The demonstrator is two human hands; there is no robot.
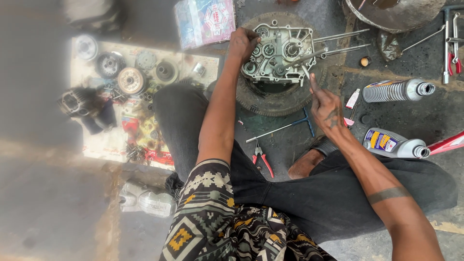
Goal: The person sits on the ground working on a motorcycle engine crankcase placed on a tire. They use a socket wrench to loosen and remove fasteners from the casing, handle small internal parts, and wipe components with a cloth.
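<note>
At the top centre of the frame, an engine crankcase half [279, 48] sat on a tyre [275, 99]. The left hand [243, 42] gripped its left edge with curled fingers; the right hand [326, 107] pinched a thin metal tool [306, 73] just below it. A loosened grip could probably tip the casing, sending small gears onto the gritty floor.

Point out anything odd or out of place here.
Two grey oil bottles lie on their sides on the floor with caps off. No spill shows. Left hand grips the engine case, which rests on a tyre.
</note>
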